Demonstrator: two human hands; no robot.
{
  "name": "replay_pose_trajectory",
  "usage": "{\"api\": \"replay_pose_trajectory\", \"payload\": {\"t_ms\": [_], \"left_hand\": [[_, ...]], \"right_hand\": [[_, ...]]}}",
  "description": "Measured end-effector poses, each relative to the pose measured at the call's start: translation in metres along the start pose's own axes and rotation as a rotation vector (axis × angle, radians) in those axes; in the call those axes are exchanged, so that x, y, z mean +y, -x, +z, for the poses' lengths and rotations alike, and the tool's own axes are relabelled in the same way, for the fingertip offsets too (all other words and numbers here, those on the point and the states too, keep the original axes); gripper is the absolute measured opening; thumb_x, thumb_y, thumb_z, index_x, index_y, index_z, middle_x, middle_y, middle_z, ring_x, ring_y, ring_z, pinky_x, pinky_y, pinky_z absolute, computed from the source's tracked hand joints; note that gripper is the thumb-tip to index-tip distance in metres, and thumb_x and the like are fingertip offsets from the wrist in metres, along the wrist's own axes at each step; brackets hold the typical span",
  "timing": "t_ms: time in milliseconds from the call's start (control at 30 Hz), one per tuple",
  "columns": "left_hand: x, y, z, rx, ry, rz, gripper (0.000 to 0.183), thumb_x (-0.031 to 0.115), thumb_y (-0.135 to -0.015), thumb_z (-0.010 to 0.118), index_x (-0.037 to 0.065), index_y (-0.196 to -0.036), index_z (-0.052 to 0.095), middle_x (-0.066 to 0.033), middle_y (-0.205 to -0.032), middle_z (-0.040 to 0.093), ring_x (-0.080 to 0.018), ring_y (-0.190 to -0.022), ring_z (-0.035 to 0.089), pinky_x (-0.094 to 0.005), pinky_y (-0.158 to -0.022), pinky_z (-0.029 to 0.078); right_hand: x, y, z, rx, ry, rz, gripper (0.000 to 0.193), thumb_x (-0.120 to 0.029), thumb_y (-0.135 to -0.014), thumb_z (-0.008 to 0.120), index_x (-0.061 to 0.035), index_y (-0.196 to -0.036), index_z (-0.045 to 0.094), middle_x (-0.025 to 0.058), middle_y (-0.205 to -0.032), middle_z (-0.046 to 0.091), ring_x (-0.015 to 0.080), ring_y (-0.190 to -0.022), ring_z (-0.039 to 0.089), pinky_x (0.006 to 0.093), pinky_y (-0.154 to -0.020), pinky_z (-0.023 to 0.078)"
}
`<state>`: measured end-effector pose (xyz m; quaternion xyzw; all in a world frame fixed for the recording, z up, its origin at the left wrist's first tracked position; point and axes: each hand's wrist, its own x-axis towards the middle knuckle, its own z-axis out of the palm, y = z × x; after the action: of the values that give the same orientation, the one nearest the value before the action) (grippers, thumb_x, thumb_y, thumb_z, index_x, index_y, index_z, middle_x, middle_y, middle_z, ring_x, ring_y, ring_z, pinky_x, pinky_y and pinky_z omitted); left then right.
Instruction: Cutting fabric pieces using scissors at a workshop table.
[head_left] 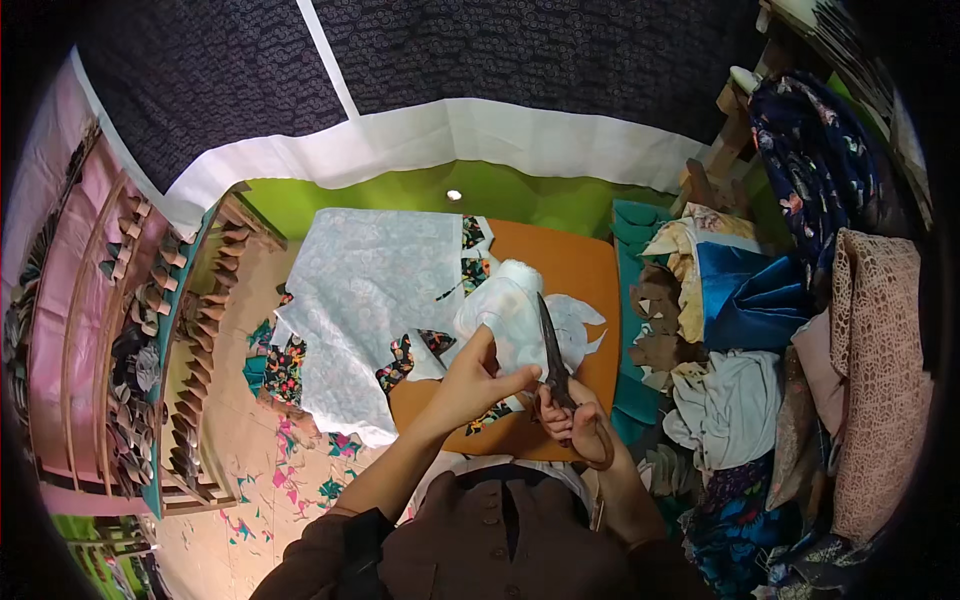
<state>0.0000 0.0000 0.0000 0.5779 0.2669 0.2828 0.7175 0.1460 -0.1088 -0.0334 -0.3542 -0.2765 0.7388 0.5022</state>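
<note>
Curling round dark scissors (pixel 555 362), the right hand (pixel 572 418) is nearer; they lie at three o'clock from the left hand (pixel 472 380), blades toward eleven; left thumb spread, grip otherwise unclear

Mid-frame, the scissors (pixel 552 352) look like dark metal, the white cloth (pixel 380 275) matt, the orange tabletop (pixel 535 243) smooth, while at right blue fabric (pixel 730 290) gleams like satin and pink cloth (pixel 876 390) looks rough.
</note>
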Motion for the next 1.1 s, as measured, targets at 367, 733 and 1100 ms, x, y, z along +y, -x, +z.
{"api": "replay_pose_trajectory", "payload": {"t_ms": [367, 733, 1100], "left_hand": [[0.001, -0.001, 0.003, -0.018, 0.040, -0.030, 0.057, 0.002, -0.073, 0.063, -0.001, -0.121, 0.033, -0.0051, -0.103, 0.050, -0.0100, -0.091, 0.049, -0.0228, -0.072, 0.043], [-0.003, 0.001, 0.003, -0.112, -0.041, -0.121, 0.062, 0.001, -0.071, 0.064, 0.002, -0.123, 0.029, -0.0057, -0.102, 0.051, -0.0128, -0.089, 0.053, -0.0260, -0.071, 0.047], [-0.009, -0.002, 0.017, 0.308, 0.102, 0.125, 0.035, 0.014, -0.081, 0.059, -0.003, -0.108, 0.044, -0.0056, -0.091, 0.055, -0.0098, -0.079, 0.052, -0.0220, -0.069, 0.043]], "right_hand": [[-0.014, 0.010, 0.016, 0.179, 0.230, -0.045, 0.077, -0.076, -0.055, 0.047, -0.0057, -0.087, 0.040, -0.0047, -0.066, 0.030, 0.0009, -0.050, 0.024, 0.0142, -0.042, 0.018], [0.023, -0.009, -0.042, 0.127, -0.287, 0.360, 0.039, -0.046, -0.085, 0.040, -0.0066, -0.084, 0.046, -0.0042, -0.061, 0.038, 0.0015, -0.043, 0.029, 0.0157, -0.039, 0.024], [-0.006, 0.002, 0.012, 0.098, 0.053, -0.067, 0.040, -0.041, -0.086, 0.044, -0.0032, -0.096, 0.049, -0.0041, -0.067, 0.038, -0.0009, -0.050, 0.031, 0.0112, -0.043, 0.023]]}}
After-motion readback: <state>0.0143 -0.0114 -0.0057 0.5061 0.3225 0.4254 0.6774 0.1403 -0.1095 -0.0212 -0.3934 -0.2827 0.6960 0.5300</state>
